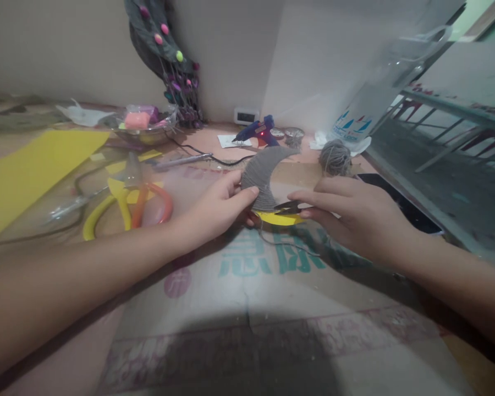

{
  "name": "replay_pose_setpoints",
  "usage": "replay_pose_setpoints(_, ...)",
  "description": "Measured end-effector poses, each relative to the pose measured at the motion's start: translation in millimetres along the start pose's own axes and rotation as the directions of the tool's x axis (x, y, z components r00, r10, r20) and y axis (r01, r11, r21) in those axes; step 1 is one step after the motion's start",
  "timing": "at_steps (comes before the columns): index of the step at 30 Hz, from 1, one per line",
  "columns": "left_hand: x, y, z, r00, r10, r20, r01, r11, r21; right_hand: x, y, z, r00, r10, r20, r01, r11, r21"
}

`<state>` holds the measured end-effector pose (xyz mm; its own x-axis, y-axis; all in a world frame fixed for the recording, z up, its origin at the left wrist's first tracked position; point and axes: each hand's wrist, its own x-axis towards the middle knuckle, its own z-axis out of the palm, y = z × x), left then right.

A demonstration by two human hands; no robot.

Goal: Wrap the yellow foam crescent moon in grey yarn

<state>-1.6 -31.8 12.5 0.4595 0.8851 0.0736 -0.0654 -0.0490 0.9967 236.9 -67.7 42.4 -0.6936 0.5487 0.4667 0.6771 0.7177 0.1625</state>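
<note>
My left hand (231,204) is closed on a crescent (259,173) wound with grey yarn, thumb on its front and fingers behind. Bare yellow card (282,219) shows along its lower tip. My right hand (342,212) pinches a small black tool with pointed jaws (287,208), whose exact kind I cannot make out. Its tip lies against the crescent where the yarn meets the yellow card. A loose grey yarn end (291,243) hangs below the crescent. Behind my right hand sits a ball of grey yarn (335,158).
Scissors with yellow and orange handles (160,203) lie left, near a yellow sheet (37,173). At the back are a bowl of coloured pieces (142,129), a blue glue gun (256,131) and a small display (246,116). A phone (400,203) lies right, on printed cardboard (247,308).
</note>
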Motion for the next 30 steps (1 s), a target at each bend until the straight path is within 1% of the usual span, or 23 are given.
replay_pose_setpoints(3,1,4,-0.2,0.998,-0.063,0.005,0.063,0.998,-0.009,-2,2,9,1.000,-0.001,-0.024,0.001,1.000,-0.007)
replay_pose_setpoints(8,2,3,-1.5,0.995,-0.080,0.052,0.083,0.995,-0.055,-5,3,18,0.998,-0.032,-0.056,0.031,0.999,-0.020)
replay_pose_setpoints(15,4,-4,-6.9,0.990,-0.079,0.118,0.093,0.989,-0.118,-5,7,19,0.991,-0.109,-0.080,0.106,0.993,-0.044)
replay_pose_setpoints(24,4,-5,-8.0,0.986,-0.094,0.137,0.113,0.984,-0.137,-7,8,20,0.986,-0.144,-0.089,0.138,0.988,-0.068)
replay_pose_setpoints(30,3,-3,-6.8,0.985,-0.118,0.123,0.133,0.983,-0.126,-7,8,19,0.985,-0.153,-0.077,0.149,0.987,-0.063)
